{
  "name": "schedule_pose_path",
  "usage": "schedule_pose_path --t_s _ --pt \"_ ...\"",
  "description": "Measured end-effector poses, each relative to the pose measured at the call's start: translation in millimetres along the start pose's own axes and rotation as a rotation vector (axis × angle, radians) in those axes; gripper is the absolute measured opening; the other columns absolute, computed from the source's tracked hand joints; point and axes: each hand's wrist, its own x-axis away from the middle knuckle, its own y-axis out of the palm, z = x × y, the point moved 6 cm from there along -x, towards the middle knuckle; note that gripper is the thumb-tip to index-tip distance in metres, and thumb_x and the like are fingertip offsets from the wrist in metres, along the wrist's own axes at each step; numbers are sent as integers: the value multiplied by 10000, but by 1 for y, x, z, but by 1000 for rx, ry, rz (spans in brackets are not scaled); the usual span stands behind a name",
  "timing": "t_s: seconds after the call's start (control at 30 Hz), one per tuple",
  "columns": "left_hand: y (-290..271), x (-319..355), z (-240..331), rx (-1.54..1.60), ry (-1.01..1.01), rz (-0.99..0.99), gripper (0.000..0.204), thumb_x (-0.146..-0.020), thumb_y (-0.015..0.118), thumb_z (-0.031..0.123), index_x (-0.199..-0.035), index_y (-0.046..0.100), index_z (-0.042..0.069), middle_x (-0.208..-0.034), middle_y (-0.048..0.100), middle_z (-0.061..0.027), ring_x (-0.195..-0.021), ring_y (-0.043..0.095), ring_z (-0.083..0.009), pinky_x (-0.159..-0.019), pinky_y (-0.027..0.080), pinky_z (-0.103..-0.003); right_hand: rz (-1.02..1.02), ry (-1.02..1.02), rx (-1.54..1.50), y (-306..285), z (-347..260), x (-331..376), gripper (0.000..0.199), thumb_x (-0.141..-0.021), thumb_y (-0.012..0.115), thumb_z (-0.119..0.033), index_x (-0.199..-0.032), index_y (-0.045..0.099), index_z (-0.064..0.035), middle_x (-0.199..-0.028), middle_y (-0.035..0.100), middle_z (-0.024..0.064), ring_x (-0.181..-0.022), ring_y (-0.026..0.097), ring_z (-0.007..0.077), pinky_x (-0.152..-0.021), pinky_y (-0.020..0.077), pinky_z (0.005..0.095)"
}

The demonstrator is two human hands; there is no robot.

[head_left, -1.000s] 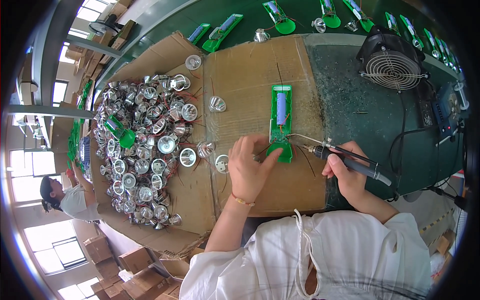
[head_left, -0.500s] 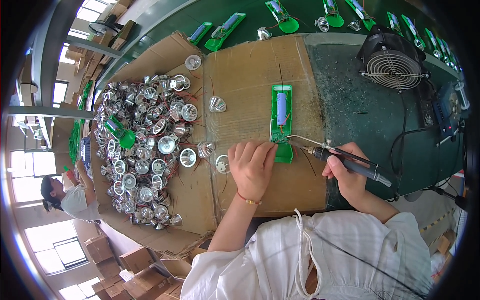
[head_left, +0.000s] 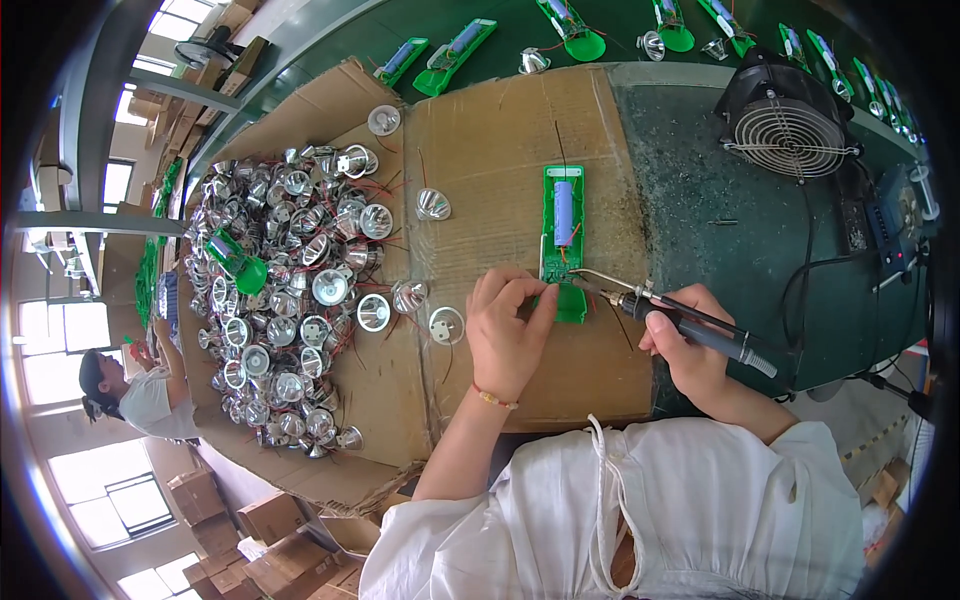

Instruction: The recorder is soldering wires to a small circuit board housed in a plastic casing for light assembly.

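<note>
A green plastic housing (head_left: 580,255) lies on the cardboard with a blue cylindrical battery (head_left: 563,214) in it and red wires by the battery's lower end. My right hand (head_left: 692,345) grips a soldering iron (head_left: 700,328) with a thin feed tube along it. Its tip reaches the small circuit board (head_left: 559,273) below the battery. Beside the housing's lower left edge, my left hand (head_left: 508,325) pinches thumb against index finger; whatever is between them is too small to make out.
Left of the hands, a cardboard box (head_left: 300,500) holds many silver reflector cups (head_left: 330,287) and one green housing (head_left: 236,262). Several loose cups lie nearer. More green housings (head_left: 455,57) line the far side. A black fan (head_left: 787,135) and a soldering station (head_left: 893,235) stand right.
My left hand has turned slightly, its knuckles lifting and a gap showing between thumb and index finger behind the pinch. The soldering iron has shifted only a little.
</note>
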Motion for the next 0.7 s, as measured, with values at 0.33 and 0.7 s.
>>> schedule_pose_path --t_s 0.33,0.7 --pt "2 -4 -1 -9 -29 -20 94 -708 697 107 -695 617 61 -779 580 -38 -709 554 -208 -671 397 -327 15 -12 7 0 -2 0 132 -829 611 -75 -851 513 10 -604 588 47 -519 559 73 -461 434 206" --pt "3 -7 3 16 -13 -12 102 -697 703 101 -686 615 50 -756 582 -55 -675 557 -220 -639 414 -333 47 -43 -13 -16 -5 -1 147 -863 562 -98 -904 472 11 -631 570 83 -535 571 117 -488 462 220"
